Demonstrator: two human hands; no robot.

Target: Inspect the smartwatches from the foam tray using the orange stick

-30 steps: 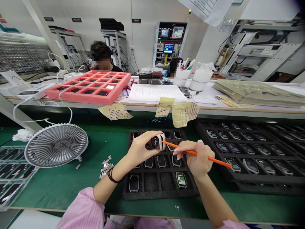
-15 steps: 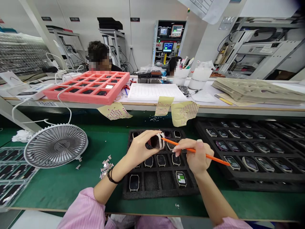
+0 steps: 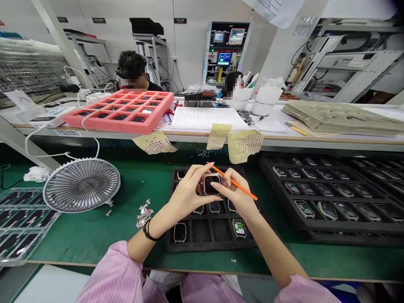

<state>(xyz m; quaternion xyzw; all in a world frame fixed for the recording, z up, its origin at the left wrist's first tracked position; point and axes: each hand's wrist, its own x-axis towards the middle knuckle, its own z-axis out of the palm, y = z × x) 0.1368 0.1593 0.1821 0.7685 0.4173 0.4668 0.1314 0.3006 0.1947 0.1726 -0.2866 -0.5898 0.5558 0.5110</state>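
My left hand [image 3: 188, 189] grips a smartwatch body [image 3: 211, 187] by its edges, its dark screen turned toward me. My right hand [image 3: 237, 194] is closed around a thin orange stick [image 3: 241, 186], and its thumb lies on the watch's screen. The stick slants from the top of the watch down to the right. Beneath both hands lies a black foam tray [image 3: 206, 245] with watch bodies in several of its slots. One watch [image 3: 239, 228] at the tray's near right has a lit green and white screen; another [image 3: 179, 232] at the near left is dark.
A round grey fan [image 3: 82, 185] stands on the left, with small silvery pieces [image 3: 144, 213] scattered beside it. Black trays of watches [image 3: 320, 227] sit on the right. On the shelf rest a pink foam tray [image 3: 148, 126] and paper sheets [image 3: 205, 118]. A person [image 3: 132, 69] sits behind it.
The watch has turned so its screen faces me. My right hand has moved left onto the watch, and the orange stick's tip has shifted from the watch's side to above its top edge.
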